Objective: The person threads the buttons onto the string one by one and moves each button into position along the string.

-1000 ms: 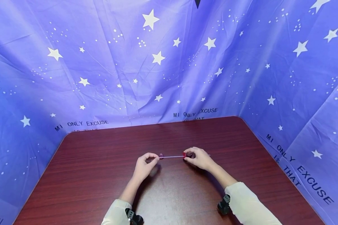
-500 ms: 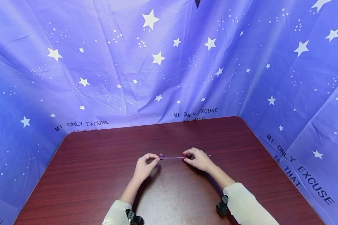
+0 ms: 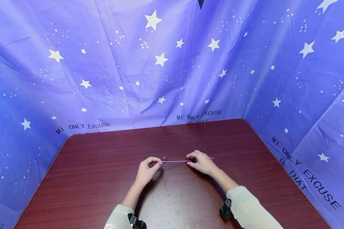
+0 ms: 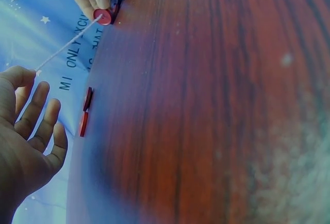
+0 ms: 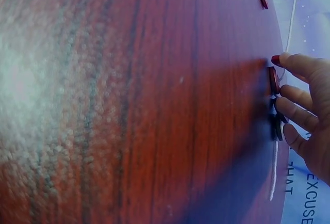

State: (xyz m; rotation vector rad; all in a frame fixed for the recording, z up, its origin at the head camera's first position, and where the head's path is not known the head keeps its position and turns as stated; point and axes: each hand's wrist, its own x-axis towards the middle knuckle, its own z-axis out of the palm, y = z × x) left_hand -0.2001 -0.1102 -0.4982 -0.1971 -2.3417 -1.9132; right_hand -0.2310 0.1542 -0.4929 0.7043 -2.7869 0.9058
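A thin pale string stretches between the two hands just above the table. Its left part is pinched by the thumb and index finger of the left hand, other fingers loosely bent. At the right, the right hand pinches a small round red disc, like a button, with the string passing at its middle. More dark discs lie under the right fingers in the right wrist view. The string's loose tail runs out beyond that hand. Beside the left fingertips lie two reddish discs on the table.
The dark red wood-grain table reaches back to a purple-blue star-printed curtain, which also hangs along both sides. Black wrist cameras sit at the pale sleeves.
The right hand has shifted slightly left and toward the person with the red disc. The string between the hands sits slightly lower in view. The left hand has stayed nearly still.
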